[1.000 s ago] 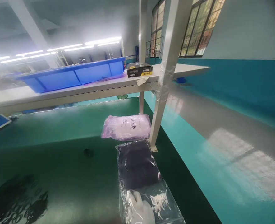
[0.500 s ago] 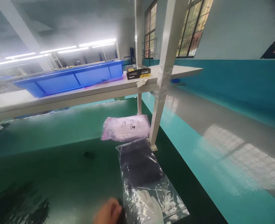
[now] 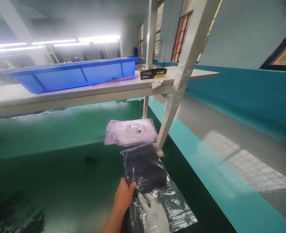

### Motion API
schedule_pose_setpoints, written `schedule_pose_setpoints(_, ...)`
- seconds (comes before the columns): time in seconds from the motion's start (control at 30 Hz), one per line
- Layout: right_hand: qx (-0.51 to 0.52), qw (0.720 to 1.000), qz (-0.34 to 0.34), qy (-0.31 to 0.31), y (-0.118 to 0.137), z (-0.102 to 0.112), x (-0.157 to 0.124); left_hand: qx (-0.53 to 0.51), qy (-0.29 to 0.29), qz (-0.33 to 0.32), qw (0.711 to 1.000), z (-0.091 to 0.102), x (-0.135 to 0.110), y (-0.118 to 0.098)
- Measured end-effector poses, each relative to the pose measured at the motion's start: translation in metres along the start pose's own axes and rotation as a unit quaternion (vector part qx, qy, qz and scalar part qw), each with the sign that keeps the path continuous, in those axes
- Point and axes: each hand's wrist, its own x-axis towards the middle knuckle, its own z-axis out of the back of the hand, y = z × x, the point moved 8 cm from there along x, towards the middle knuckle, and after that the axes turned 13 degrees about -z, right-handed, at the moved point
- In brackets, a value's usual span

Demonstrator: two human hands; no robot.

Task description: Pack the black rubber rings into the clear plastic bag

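Note:
A clear plastic bag [image 3: 145, 168] with dark folded material inside lies on the green table [image 3: 60, 181], near its right edge. My bare left hand [image 3: 122, 198] pinches the bag's left edge, thumb on top. My right hand [image 3: 153, 213], in a white glove, lies flat at the bag's near end with fingers spread. It shows through the film and seems to be inside the bag's mouth. A pale pink bag [image 3: 130, 131] with printed symbols lies just beyond the clear bag.
A white shelf [image 3: 60, 95] above the table carries a long blue bin [image 3: 72, 74] and a black and yellow box [image 3: 152, 72]. A wrapped white post [image 3: 174, 97] stands beside the bags. Dark rings [image 3: 16, 220] lie at the lower left, a small dark object [image 3: 89, 160] mid-table.
My left hand came in from below and took hold of the clear bag's left edge. The gloved right hand stayed at the bag's near end. The view shifted slightly.

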Motion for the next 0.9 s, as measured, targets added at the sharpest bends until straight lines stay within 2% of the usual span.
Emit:
schedule_pose_setpoints(0.17,-0.026,1.000,-0.007,-0.004,-0.002,0.002,-0.002,0.041,-0.005,-0.004,0.999,0.006,-0.001,-0.004)
schedule_pose_setpoints(0.27,-0.031,0.999,-0.025,-0.038,-0.004,0.000,-0.003,0.094,-0.041,-0.012,0.995,0.014,-0.009,-0.017)
schedule_pose_setpoints(0.3,-0.031,0.998,-0.029,-0.052,-0.004,0.000,-0.003,0.127,-0.060,-0.041,0.989,0.016,-0.011,-0.026)
schedule_pose_setpoints(0.37,-0.032,0.997,-0.022,-0.070,-0.002,-0.001,-0.002,0.211,-0.083,-0.157,0.961,0.014,-0.014,-0.052)
schedule_pose_setpoints(0.43,-0.039,0.997,-0.007,-0.066,0.001,-0.002,-0.002,0.290,-0.074,-0.285,0.911,0.002,-0.019,-0.074)
schedule_pose_setpoints(0.47,-0.043,0.997,-0.005,-0.061,0.002,-0.001,-0.001,0.317,-0.066,-0.323,0.889,-0.004,-0.020,-0.079)
schedule_pose_setpoints(0.6,-0.004,0.998,-0.029,-0.052,-0.004,0.005,-0.002,0.353,-0.071,-0.344,0.867,-0.011,-0.019,-0.077)
schedule_pose_setpoints(0.73,0.031,0.992,-0.067,-0.104,-0.016,0.005,-0.008,0.369,-0.056,-0.410,0.832,-0.020,-0.021,-0.078)
schedule_pose_setpoints(0.83,0.045,0.987,-0.034,-0.150,-0.015,0.003,-0.012,0.388,-0.060,-0.410,0.823,-0.022,-0.017,-0.073)
schedule_pose_setpoints(0.9,0.051,0.984,-0.050,-0.163,-0.018,0.001,-0.013,0.389,-0.059,-0.411,0.822,-0.023,-0.016,-0.071)
